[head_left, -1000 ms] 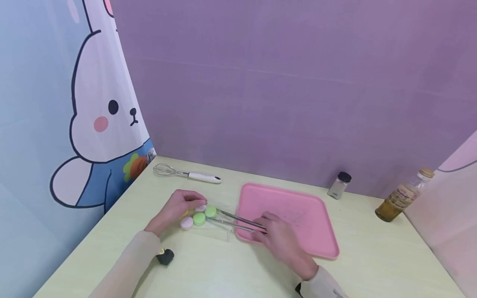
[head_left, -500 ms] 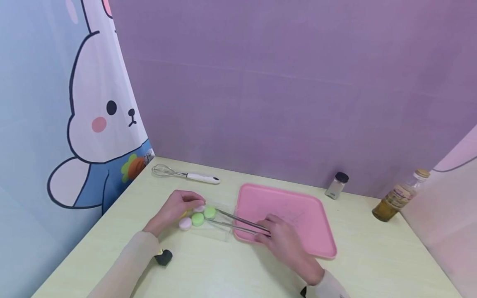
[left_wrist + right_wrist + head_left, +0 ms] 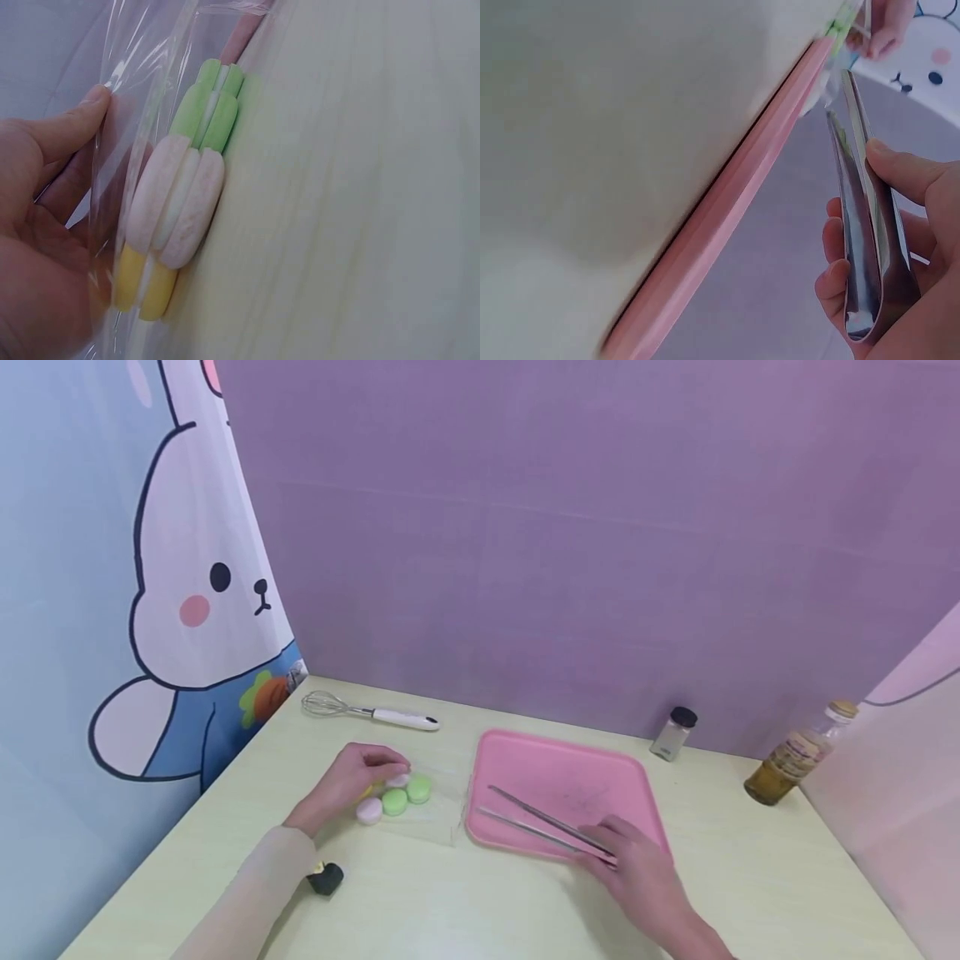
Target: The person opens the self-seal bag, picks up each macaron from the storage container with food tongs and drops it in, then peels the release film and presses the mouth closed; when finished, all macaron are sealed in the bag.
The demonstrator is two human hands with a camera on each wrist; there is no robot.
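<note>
My left hand (image 3: 348, 781) pinches the edge of a clear plastic bag (image 3: 435, 828), which lies on the table. Inside it are green macarons (image 3: 394, 802), pale pink ones (image 3: 369, 811) and a yellow macaron (image 3: 146, 285), the last partly hidden by the hand in the head view. My right hand (image 3: 641, 877) grips metal tongs (image 3: 547, 824) near their bent end. The tongs' tips are apart with nothing between them, over the pink tray (image 3: 558, 756). In the right wrist view, thumb and fingers wrap the tongs' arms.
A whisk (image 3: 375, 713) with a white handle lies behind the left hand. Back right stand a small black-capped jar (image 3: 671, 737) and a corked bottle (image 3: 793, 760) of brownish liquid. A purple backdrop (image 3: 525, 568) rises behind the table (image 3: 480, 910).
My right hand has drawn the tongs back from the macarons, rightward and toward me, over the tray. The green macarons stay in the bag. My left hand keeps its hold on the bag.
</note>
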